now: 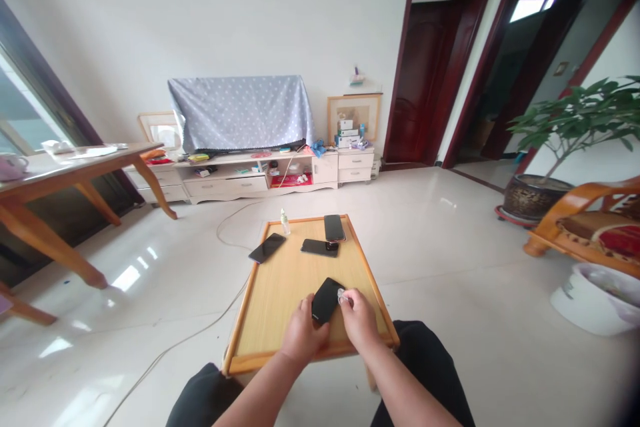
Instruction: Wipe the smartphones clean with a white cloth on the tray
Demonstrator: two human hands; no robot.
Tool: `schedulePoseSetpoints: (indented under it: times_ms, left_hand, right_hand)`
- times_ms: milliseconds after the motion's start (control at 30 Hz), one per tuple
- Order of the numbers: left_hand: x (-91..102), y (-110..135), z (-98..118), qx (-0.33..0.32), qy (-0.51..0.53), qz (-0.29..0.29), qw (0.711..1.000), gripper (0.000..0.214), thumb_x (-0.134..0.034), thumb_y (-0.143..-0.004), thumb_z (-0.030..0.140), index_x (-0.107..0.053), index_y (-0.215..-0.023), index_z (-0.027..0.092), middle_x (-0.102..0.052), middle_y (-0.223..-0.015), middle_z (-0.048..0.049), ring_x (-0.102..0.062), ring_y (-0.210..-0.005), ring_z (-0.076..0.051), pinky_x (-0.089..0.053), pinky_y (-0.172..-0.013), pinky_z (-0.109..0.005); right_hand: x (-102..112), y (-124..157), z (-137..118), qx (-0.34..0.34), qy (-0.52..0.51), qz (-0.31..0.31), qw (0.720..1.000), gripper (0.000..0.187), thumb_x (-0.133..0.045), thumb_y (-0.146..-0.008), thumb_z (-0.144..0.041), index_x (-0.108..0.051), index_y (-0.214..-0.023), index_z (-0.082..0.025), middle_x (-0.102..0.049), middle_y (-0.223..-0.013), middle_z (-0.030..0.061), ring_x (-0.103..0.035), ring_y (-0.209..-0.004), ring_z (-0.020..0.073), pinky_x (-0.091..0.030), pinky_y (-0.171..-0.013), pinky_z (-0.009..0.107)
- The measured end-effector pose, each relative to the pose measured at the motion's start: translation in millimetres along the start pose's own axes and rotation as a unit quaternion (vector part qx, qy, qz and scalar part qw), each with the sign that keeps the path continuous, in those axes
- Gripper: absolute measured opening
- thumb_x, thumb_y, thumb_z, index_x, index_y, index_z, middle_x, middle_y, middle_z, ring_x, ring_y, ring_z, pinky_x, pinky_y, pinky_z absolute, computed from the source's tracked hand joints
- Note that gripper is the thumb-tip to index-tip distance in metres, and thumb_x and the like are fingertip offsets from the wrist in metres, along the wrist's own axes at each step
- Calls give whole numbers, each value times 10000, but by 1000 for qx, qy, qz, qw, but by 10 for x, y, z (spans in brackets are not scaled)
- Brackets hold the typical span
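Note:
Over the near part of a small wooden table (287, 293), my left hand (304, 332) grips a black smartphone (328, 300) by its lower left side, screen up and tilted. My right hand (358, 317) pinches a small clear, whitish piece (341, 295) against the phone's right edge; its exact kind is too small to make out. Farther up the table lie a dark phone (268, 248) at the left edge, another phone (320, 248) in the middle, and a third phone (335, 227) at the back right, touching or overlapping the middle one. A small clear bottle (285, 221) with a greenish top stands at the back left.
Dark-trousered knees flank the table. A cable (200, 331) runs over the floor at left. Beyond stand a long white TV cabinet (230, 188) with a cloth-covered TV (243, 110), a wooden table (75, 177) at left, and a white bucket (583, 303), wooden chair (575, 230) and potted plant (535, 197) at right.

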State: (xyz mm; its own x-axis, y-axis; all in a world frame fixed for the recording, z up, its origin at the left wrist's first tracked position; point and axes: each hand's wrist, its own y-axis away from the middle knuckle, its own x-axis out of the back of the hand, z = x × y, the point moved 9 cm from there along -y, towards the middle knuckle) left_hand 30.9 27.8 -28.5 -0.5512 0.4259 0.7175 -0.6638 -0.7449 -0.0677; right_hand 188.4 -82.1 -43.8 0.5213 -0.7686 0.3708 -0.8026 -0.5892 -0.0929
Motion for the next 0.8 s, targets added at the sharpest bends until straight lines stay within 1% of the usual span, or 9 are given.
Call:
schedulePoseSetpoints:
  times_ms: [67,167,267,367,500,600,700,767,800]
  left_hand:
    - [61,19,1,-20,-42,-1,999,732,-658,-688,278,-453,-1385,187,-618,-1298,-135,-575,-1199,-288,-432,-1028,-397]
    - [131,52,-14,-27,-106,-2,994,730,-660,-679,286,-477,-1379,192,-672,-1198,-119,-564,-1163,-302,-410,-1017,-410]
    - [161,76,-19,-33,-133,0,991,698,-660,-674,288,-509,-1351,204,-702,-1110,-98,-551,-1140,-301,-401,-986,-402]
    - [162,94,-33,-46,-133,5,990,666,-657,-686,294,-525,-1335,216,-694,-1139,-85,-545,-1132,-290,-387,-991,-391]
    - [202,120,-105,-52,-141,41,988,710,-690,-688,367,-513,-1357,206,-629,-1266,-103,-520,-1161,-308,-377,-999,-413]
    - [210,129,-198,-35,-152,60,986,768,-708,-685,430,-495,-1380,185,-619,-1264,-125,-518,-1163,-333,-387,-973,-432]
    - [196,129,-260,-29,-153,70,985,787,-706,-692,425,-475,-1398,166,-636,-1236,-134,-535,-1150,-335,-396,-955,-430]
    - [211,132,-284,-29,-148,86,985,783,-694,-711,414,-455,-1414,166,-647,-1221,-132,-548,-1140,-327,-399,-951,-425]
    - [222,134,-294,-30,-145,94,984,772,-682,-729,411,-444,-1423,169,-653,-1211,-130,-556,-1130,-319,-400,-950,-422]
  right_hand:
    - [74,-49,-11,0,2,4,1000,223,-579,-867,-468,-667,-877,-263,-715,-921,56,-647,-867,250,-476,-780,335]
    - [97,-111,-38,2,-3,1,1000,268,-555,-878,-494,-679,-887,-256,-731,-937,52,-663,-871,238,-483,-759,319]
    - [-7,-135,-60,3,-1,-18,1000,308,-493,-916,-487,-678,-929,-241,-740,-872,30,-673,-786,208,-484,-698,295]
    - [-123,-156,-77,7,25,-39,999,281,-484,-924,-442,-679,-938,-240,-733,-830,11,-666,-734,189,-475,-667,280]
    - [-150,-249,-124,27,91,-43,995,190,-568,-874,-382,-702,-865,-247,-709,-900,39,-646,-841,211,-468,-750,300]
    - [-168,-276,-204,52,138,-40,988,177,-559,-882,-326,-712,-916,-243,-671,-1038,82,-614,-947,230,-456,-844,327]
    - [-295,-137,-315,79,168,-63,980,202,-528,-900,-264,-722,-953,-244,-663,-1068,95,-600,-968,239,-451,-869,337]
    - [-454,63,-444,132,188,-113,967,229,-522,-904,-237,-741,-969,-252,-681,-1064,92,-589,-1006,257,-450,-894,347]
    - [-542,185,-522,172,194,-149,954,260,-513,-911,-229,-745,-1024,-257,-692,-1084,88,-582,-1031,266,-448,-915,356]
